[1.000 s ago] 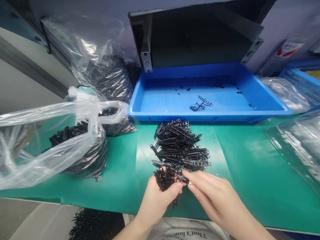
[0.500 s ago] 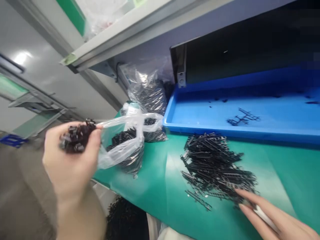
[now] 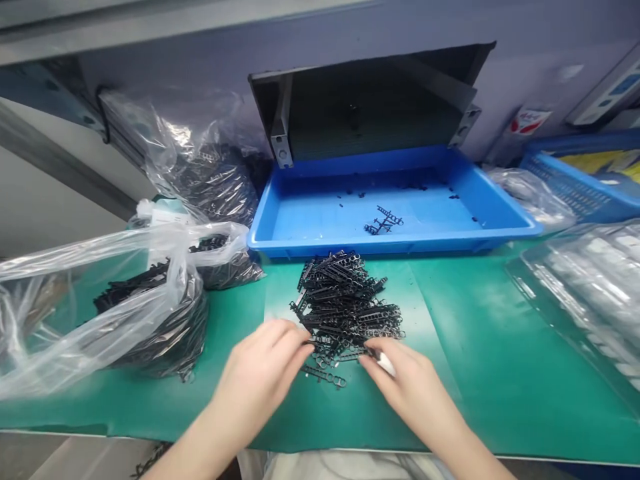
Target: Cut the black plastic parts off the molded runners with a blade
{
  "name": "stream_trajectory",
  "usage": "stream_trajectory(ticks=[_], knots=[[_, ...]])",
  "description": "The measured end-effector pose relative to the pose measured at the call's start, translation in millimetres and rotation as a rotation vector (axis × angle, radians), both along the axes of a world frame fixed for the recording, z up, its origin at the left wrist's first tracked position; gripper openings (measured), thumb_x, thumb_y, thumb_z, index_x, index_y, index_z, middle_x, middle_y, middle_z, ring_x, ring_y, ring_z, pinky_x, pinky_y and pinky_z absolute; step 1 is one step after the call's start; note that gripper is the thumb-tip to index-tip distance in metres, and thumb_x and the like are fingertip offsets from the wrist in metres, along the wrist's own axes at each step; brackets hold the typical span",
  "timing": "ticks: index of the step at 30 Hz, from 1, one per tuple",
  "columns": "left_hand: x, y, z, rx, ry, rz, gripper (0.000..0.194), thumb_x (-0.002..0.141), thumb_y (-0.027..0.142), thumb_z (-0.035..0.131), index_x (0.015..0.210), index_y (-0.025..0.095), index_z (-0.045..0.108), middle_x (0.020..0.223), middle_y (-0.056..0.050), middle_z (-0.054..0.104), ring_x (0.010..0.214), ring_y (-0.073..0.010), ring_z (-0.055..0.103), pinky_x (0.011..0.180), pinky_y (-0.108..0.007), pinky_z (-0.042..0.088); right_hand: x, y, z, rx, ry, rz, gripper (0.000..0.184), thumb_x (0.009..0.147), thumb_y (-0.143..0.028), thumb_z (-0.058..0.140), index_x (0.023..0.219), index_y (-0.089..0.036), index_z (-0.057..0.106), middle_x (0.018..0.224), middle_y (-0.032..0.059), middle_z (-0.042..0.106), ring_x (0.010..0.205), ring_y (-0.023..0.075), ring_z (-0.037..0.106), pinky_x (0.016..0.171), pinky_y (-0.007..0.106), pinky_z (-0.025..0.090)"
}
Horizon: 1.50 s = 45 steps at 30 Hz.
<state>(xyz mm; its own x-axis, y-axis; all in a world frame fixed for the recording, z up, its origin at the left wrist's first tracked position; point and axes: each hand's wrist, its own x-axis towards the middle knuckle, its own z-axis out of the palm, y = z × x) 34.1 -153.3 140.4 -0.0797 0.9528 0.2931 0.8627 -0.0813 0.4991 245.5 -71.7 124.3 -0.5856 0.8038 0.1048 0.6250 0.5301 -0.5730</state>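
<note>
A heap of black plastic strips (image 3: 345, 300) with small rings and ladder-like bars lies on the green table mat. My left hand (image 3: 267, 363) is at the heap's near left edge, thumb and fingers pinched on a black plastic strip that is mostly hidden. Across from it, my right hand (image 3: 407, 380) closes around a slim tool with a white handle (image 3: 386, 364); its fingertips touch the heap's near right edge, and the tool's tip cannot be made out. One loose strip (image 3: 325, 375) lies between the hands.
Behind the heap stands a blue tray (image 3: 400, 241) with a few black pieces inside. An open clear bag (image 3: 170, 320) of black parts is at left, a fuller bag (image 3: 210, 180) behind it. Clear plastic trays (image 3: 590, 287) and a blue basket (image 3: 575, 173) are at right.
My left hand has come from the open bag at left to the heap; the bunch of black pieces it held is gone from it. The view has swung right. My right hand stays at the heap.
</note>
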Motion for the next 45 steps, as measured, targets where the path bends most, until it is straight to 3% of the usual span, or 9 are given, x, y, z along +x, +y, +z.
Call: stream_trajectory(ticks=[3,8,12,19,31,34,39,41,45], knots=[[28.3,9.8,-13.8,-0.115,0.075,-0.058,0.014,0.086,0.023,0.047,0.088,0.021,0.061,0.081,-0.003,0.065,0.076,-0.0186,0.061,0.067,-0.029,0.049,-14.5,-4.0,-8.0,-0.058,-0.101,-0.042,0.015,0.082,-0.027,0.056,0.083,-0.015,0.065,0.074,0.0097,0.072,0.063,0.0275,0.068,0.052,0.033,0.051],[36.7,6.8,-18.4,-0.115,-0.027,-0.032,0.015,0.086,0.018,0.046,0.093,0.020,0.060,0.085,-0.004,0.066,0.078,-0.0181,0.061,0.069,-0.029,0.051,-13.3,0.2,-17.4,-0.117,-0.093,-0.029,0.021,0.087,-0.025,0.048,0.072,-0.020,0.061,0.065,0.0033,0.068,0.059,0.0210,0.065,0.052,0.026,0.043],[42.0,7.4,-13.8,-0.040,-0.129,0.029,0.015,0.084,0.017,0.048,0.092,0.020,0.061,0.084,-0.005,0.065,0.080,-0.0188,0.061,0.069,-0.029,0.051,4.7,9.6,-5.4,-0.229,-0.072,0.032,0.018,0.086,-0.025,0.048,0.070,-0.021,0.056,0.063,-0.0015,0.065,0.055,0.0167,0.060,0.051,0.024,0.040],[53.9,10.6,-14.3,-0.100,-0.262,-0.068,0.016,0.082,0.019,0.055,0.097,0.017,0.062,0.086,-0.006,0.063,0.082,-0.0194,0.058,0.070,-0.029,0.050,16.9,17.6,26.7,-0.517,-0.004,0.039,0.018,0.080,-0.027,0.042,0.063,-0.022,0.043,0.053,-0.0046,0.049,0.048,0.0131,0.046,0.046,0.022,0.035],[53.8,17.4,-23.5,-0.002,-0.203,0.006,0.018,0.084,0.015,0.048,0.089,0.018,0.065,0.083,-0.007,0.060,0.078,-0.0191,0.055,0.068,-0.031,0.047,12.9,20.7,26.0,-0.727,0.129,0.041,0.009,0.073,-0.021,0.042,0.064,-0.021,0.041,0.056,-0.0055,0.038,0.053,0.0114,0.034,0.048,0.021,0.031],[55.3,13.5,-18.3,-0.111,-0.416,0.004,0.018,0.084,0.020,0.048,0.086,0.018,0.066,0.087,-0.009,0.060,0.082,-0.0211,0.057,0.070,-0.034,0.048,12.9,21.0,28.3,-0.739,0.132,0.073,0.009,0.072,-0.019,0.042,0.063,-0.021,0.040,0.056,-0.0058,0.037,0.053,0.0110,0.033,0.049,0.021,0.030],[58.4,9.8,-5.8,-0.685,-1.163,-0.192,0.020,0.084,0.031,0.047,0.087,0.017,0.060,0.073,-0.004,0.063,0.059,-0.0144,0.061,0.054,-0.027,0.050,7.2,18.3,34.8,-0.690,0.035,0.166,0.012,0.065,-0.009,0.043,0.060,-0.020,0.041,0.052,-0.0066,0.038,0.051,0.0102,0.033,0.046,0.020,0.027],[60.4,10.3,-5.6,-0.841,-1.343,-0.191,0.013,0.080,0.028,0.052,0.084,0.017,0.057,0.066,-0.001,0.062,0.048,-0.0104,0.059,0.044,-0.021,0.046,3.9,15.9,34.6,-0.662,0.011,0.166,0.014,0.066,-0.009,0.045,0.059,-0.020,0.041,0.050,-0.0071,0.038,0.049,0.0097,0.033,0.045,0.020,0.027],[65.1,10.4,-9.5,-0.779,-1.412,0.001,0.012,0.075,0.024,0.058,0.083,0.016,0.053,0.066,0.001,0.061,0.037,-0.0068,0.055,0.029,-0.013,0.037,4.7,5.7,25.1,-0.581,0.098,0.089,0.008,0.081,-0.020,0.046,0.081,-0.019,0.054,0.062,-0.0036,0.053,0.056,0.0119,0.047,0.051,0.021,0.039]])
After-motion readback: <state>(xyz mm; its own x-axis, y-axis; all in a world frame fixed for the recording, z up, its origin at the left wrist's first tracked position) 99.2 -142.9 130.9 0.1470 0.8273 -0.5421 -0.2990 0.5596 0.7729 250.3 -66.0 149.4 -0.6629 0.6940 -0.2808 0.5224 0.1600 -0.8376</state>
